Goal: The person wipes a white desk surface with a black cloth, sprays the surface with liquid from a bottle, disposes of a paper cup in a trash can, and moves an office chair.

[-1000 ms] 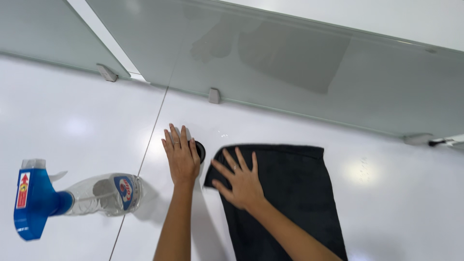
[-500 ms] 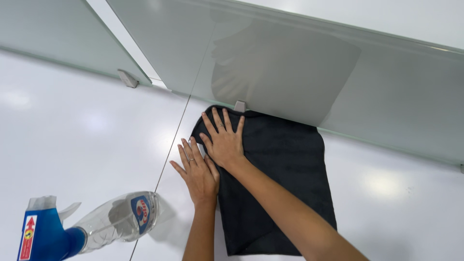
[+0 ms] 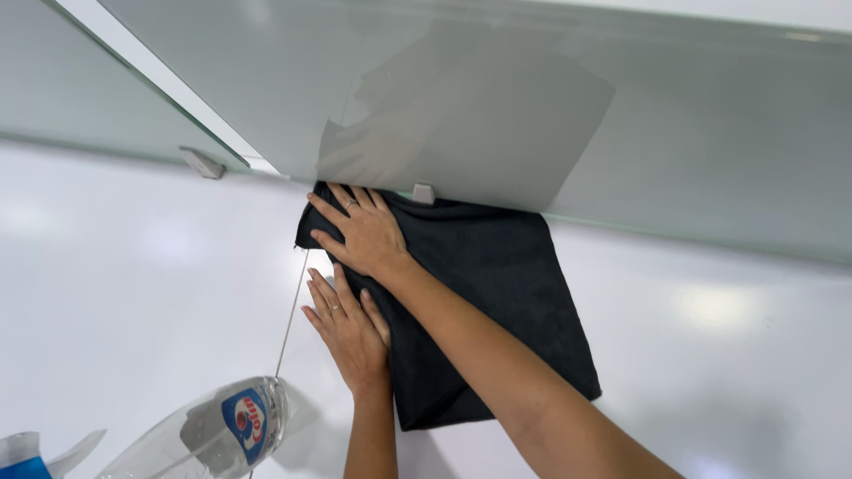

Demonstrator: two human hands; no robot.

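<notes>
Both hands are lying flat and open, pressing the black cloth [image 3: 479, 293] against the white surface's [image 3: 133, 293] glass-wall edge: right hand [image 3: 366, 235] on top, left hand [image 3: 351, 328] below. Sliding left might knock over the spray bottle [image 3: 204, 439].

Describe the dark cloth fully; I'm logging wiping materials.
The black square microfibre-looking cloth lies spread flat on the glossy white surface, its far edge against the frosted glass panel. The right hand presses flat on its far-left corner; the left hand lies flat at its left edge. Slight creases show.
</notes>
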